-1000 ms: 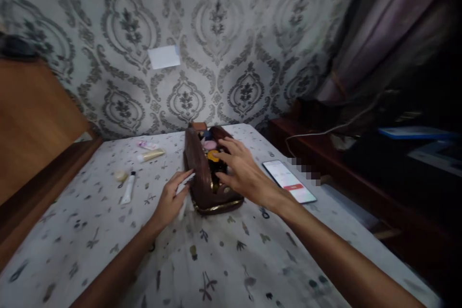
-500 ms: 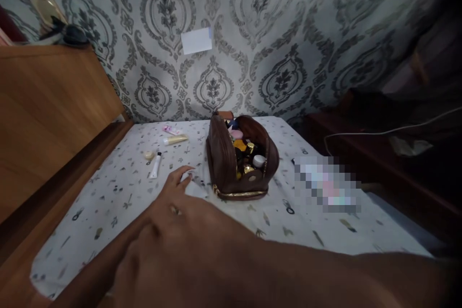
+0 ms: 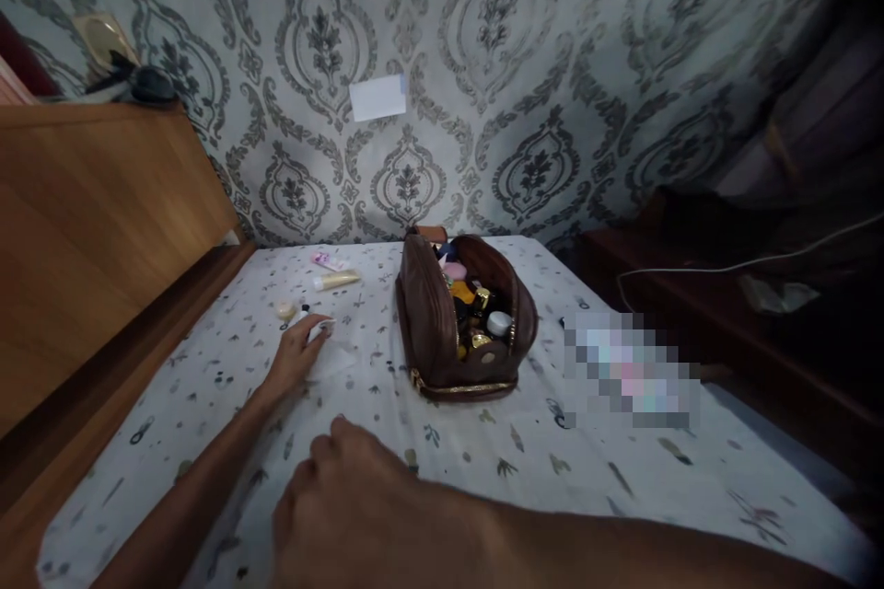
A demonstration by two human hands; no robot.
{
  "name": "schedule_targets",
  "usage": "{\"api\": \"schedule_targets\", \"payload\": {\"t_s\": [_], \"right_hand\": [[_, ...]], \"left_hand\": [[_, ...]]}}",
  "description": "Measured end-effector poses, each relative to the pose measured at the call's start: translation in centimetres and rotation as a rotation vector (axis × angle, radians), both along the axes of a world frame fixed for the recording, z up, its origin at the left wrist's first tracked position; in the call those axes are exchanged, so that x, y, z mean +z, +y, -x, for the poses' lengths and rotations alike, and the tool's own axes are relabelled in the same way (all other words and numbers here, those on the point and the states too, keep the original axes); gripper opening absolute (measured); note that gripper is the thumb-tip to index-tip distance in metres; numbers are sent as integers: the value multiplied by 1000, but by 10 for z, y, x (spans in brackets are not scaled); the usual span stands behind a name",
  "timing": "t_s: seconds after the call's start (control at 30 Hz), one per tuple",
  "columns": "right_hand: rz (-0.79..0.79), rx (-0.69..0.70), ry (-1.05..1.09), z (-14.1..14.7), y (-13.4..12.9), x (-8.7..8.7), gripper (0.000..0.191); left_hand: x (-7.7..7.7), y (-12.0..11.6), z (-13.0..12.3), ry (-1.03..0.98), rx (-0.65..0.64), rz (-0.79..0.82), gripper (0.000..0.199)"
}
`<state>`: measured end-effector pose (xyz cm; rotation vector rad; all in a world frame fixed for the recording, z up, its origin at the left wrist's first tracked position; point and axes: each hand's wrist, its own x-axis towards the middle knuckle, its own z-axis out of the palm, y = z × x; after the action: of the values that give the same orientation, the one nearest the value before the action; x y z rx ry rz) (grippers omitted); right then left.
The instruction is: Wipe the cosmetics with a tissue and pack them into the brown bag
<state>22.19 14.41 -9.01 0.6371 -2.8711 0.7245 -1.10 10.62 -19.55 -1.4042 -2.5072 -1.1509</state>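
My left hand [image 3: 296,355] is closed, its fingertips pinching a thin white tissue [image 3: 321,327] that trails onto the patterned sheet. Just beyond it stands a small cream-coloured jar [image 3: 285,308], and the black cap [image 3: 305,307] of a white tube pokes out past the fingers; the rest of that tube is hidden. Nearer to me, my right hand [image 3: 345,497] is curled into a fist over the sheet, and whatever may be inside it is out of sight. A brown toiletry bag [image 3: 442,368] stands unzipped ahead of both hands, filled with several jars and bottles.
Farther back lie a yellowish tube [image 3: 337,279] and a pink tube [image 3: 326,261]. A blurred-out object [image 3: 632,373] rests right of the bag. Wooden furniture [image 3: 103,230] borders the left side, and a patterned wall [image 3: 448,83] rises behind. A pale cable [image 3: 752,271] hangs at the right.
My hands have come apart: the left has moved away to the left with the tissue, over the white tube. The right, lifted from the left hand, has drawn back lower.
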Motion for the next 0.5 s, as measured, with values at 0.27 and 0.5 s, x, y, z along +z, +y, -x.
{"api": "schedule_targets", "payload": {"t_s": [0.27, 0.5], "right_hand": [[-22, -291, -101, 19, 50, -64, 24], [400, -435, -45, 19, 56, -122, 27]], "left_hand": [[12, -8, 51, 144, 269, 61, 45], [-14, -6, 75, 218, 372, 301, 45]]}}
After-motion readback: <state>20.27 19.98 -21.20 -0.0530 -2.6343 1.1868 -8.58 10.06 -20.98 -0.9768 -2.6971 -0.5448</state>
